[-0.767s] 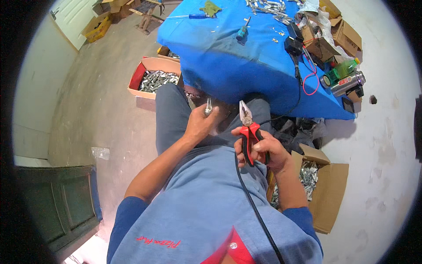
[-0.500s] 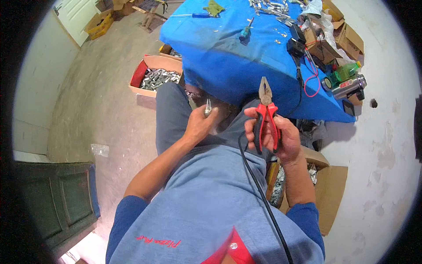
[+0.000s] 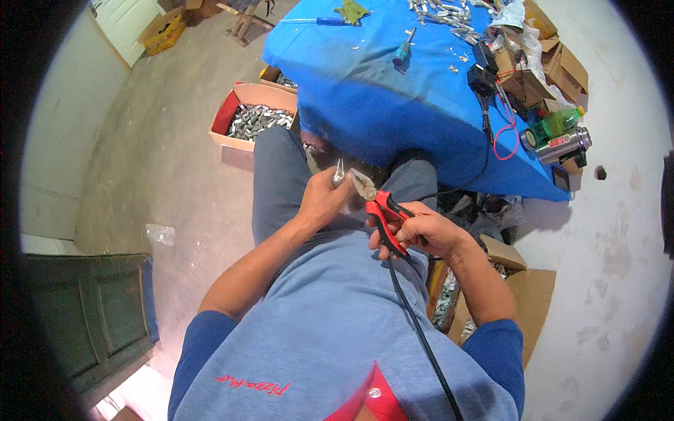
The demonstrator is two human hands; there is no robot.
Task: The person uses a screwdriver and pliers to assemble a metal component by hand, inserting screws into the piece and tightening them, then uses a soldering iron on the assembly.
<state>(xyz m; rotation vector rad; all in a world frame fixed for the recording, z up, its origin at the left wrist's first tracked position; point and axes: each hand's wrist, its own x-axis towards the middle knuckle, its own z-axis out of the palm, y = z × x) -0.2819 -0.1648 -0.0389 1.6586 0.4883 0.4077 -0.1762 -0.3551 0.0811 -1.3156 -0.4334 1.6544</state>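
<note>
My right hand (image 3: 423, 228) grips red-and-black combination pliers (image 3: 382, 217) by the handles. Their metal jaws point up and to the left, close beside my left fingers. My left hand (image 3: 321, 198) is closed around a small silvery metal piece with two upright prongs (image 3: 340, 172); most of it is hidden in the fingers. Whether the pliers' jaws touch that piece cannot be told. Both hands are over my lap, in front of the blue-covered table (image 3: 379, 105). A black cable (image 3: 414, 326) runs down across my shirt from under the right hand.
A box of small metal parts (image 3: 260, 121) stands left of the table. On the table lie screwdrivers (image 3: 402, 55), loose metal pieces (image 3: 449, 17), black adapters (image 3: 482, 70), a green bottle (image 3: 558, 123) and a steel flask (image 3: 564, 145). An open carton (image 3: 531, 302) stands by my right elbow.
My right hand has swung the pliers left and down, from upright to tilted, bringing the jaws next to my left hand. The left hand still holds the pronged piece.
</note>
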